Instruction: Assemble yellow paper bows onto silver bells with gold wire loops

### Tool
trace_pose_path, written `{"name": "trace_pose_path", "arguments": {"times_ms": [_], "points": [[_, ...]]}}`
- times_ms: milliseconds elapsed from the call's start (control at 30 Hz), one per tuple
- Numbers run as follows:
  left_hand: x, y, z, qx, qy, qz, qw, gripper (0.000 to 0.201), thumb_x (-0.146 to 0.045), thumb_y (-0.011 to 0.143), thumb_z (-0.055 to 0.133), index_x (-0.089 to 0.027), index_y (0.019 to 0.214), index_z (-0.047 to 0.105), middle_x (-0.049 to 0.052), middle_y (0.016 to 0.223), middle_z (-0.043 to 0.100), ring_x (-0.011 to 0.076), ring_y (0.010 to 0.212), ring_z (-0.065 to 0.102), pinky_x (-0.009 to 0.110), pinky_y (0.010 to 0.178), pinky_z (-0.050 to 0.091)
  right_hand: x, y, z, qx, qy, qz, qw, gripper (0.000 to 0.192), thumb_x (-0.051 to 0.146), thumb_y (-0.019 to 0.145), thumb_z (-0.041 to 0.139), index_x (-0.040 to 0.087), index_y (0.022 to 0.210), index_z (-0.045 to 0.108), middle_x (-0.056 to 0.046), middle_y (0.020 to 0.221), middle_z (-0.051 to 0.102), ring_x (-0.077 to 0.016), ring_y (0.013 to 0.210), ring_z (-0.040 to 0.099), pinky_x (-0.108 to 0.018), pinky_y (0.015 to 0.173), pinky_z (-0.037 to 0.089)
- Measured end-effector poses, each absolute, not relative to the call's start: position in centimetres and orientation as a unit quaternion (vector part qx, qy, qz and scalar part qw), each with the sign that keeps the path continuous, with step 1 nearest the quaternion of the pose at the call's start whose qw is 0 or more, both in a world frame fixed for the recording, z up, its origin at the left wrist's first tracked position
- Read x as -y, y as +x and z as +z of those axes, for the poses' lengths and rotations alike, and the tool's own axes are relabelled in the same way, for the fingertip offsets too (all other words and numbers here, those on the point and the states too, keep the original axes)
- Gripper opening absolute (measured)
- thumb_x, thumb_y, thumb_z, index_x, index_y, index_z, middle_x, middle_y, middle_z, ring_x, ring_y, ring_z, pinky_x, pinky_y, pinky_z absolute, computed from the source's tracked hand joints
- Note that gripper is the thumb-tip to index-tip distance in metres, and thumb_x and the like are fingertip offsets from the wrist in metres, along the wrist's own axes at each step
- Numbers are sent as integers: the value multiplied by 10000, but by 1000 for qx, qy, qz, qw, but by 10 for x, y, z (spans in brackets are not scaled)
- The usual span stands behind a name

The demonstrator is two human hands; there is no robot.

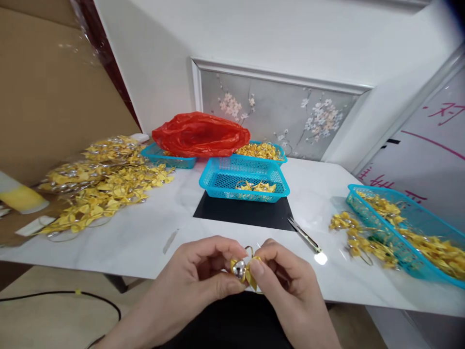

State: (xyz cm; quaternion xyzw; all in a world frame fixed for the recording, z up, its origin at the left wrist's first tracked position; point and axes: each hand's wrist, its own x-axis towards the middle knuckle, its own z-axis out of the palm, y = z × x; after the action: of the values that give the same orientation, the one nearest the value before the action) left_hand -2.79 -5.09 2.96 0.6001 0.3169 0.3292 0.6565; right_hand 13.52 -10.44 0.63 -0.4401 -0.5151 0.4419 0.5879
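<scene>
A yellow ribbon bow (247,272) with a silver bell is pinched between the left hand (203,271) and right hand (283,274), fingertips pressed together; its wire loop points upward above them.

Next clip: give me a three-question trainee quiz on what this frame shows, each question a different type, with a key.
1. True or false: the left hand and right hand pinch one yellow bow with a silver bell between them.
2. What lies on the table just right of the black mat?
A. small scissors
B. a glue stick
C. a ruler
3. Fill in: the red plastic bag rests on ____ baskets at the back.

Key: 1 true; 2 A; 3 blue.
</scene>
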Motion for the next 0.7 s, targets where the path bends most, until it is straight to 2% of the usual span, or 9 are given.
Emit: {"name": "trace_pose_path", "arguments": {"times_ms": [233, 300, 433, 567, 633, 700], "points": [[52, -30, 30, -297, 554, 324, 707, 137, -100, 771, 762, -214, 826, 710, -48, 678, 686, 87, 619, 618, 163, 592, 500, 105, 132, 10, 526, -446, 438, 577, 249, 343, 917, 565, 175, 740, 616, 5, 692, 541, -109, 560, 469, -247, 501, 341], [52, -28, 32, -317, 563, 322, 691, 136, -96, 774, 746, -209, 800, 676, -48, 665, 689, 91, 610, 631, 161, 579, 504, 105, 135, 12, 551, -455, 387, 582, 198, 303, 917, 559, 183, 778, 634, 6, 695, 538, -112, 565, 476, -245, 503, 359], [56, -21, 35, -405, 641, 368, 538, 133, -97, 784, 667, -228, 783, 644, -46, 697, 700, 124, 655, 672, 186, 613, 541, 110, 137, 13, 584, -490, 230, 605, 93, 233, 895, 568, 226, 917, 659, 15, 710, 513, -121, 582, 491, -241, 506, 391], [64, -17, 36, -420, 737, 398, 348, 136, -119, 787, 657, -252, 776, 679, -54, 711, 720, 124, 630, 687, 177, 598, 537, 114, 130, 9, 605, -531, 173, 568, 28, 224, 829, 645, 232, 837, 619, 33, 690, 529, -101, 508, 460, -231, 463, 393], [67, -17, 37, -418, 758, 394, 310, 116, -139, 795, 670, -250, 774, 696, -46, 699, 726, 126, 613, 678, 184, 601, 536, 114, 127, 6, 616, -523, 153, 569, 53, 221, 880, 601, 217, 829, 615, 20, 689, 553, -104, 518, 485, -228, 477, 409], [67, -18, 39, -414, 754, 396, 320, 98, -164, 803, 672, -244, 756, 702, -35, 685, 721, 135, 607, 667, 193, 587, 533, 114, 128, 3, 610, -516, 167, 578, 127, 216, 936, 532, 200, 841, 616, 5, 675, 574, -112, 536, 514, -229, 488, 410]]}}
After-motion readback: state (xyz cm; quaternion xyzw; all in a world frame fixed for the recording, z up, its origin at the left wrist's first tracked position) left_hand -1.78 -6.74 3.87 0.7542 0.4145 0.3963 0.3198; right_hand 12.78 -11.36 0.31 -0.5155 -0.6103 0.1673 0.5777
